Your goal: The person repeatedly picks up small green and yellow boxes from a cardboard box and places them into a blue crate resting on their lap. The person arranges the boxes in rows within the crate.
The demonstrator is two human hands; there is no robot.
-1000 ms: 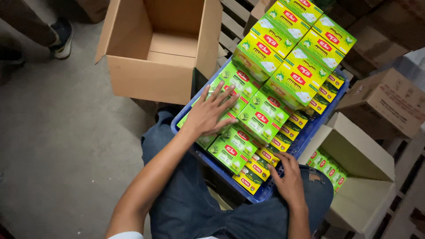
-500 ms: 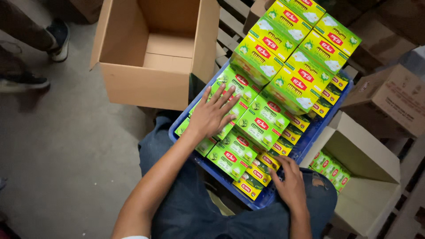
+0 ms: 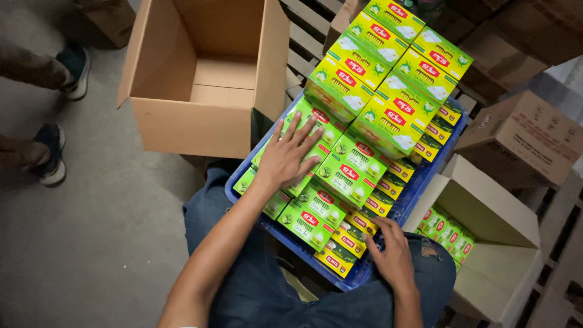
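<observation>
your left hand [image 3: 288, 155] lies flat, fingers spread wide, on the green cartons [image 3: 340, 176] stacked in the blue plastic crate [image 3: 425, 182] that rests across your lap. your right hand [image 3: 392, 255] sits at the crate's near edge, fingers curled loosely over the rim beside the yellow-sided cartons [image 3: 349, 243]; it touches them but pinches nothing.

the cartons look like thin cardboard, light and stiff yet easy to dent at the corners, with a glossy skin that may slip, so they seem best taken by the two long sides rather than squeezed across the face.

each carton face is bright green with a small red label and pale pictures; the narrow sides are yellow with a red patch. a taller stack [image 3: 388, 67] stands at the crate's far end. an open brown cardboard box [image 3: 206, 79] stands empty just past the crate on the left, and a smaller open box [image 3: 486, 243] on the right holds a few green cartons.
</observation>
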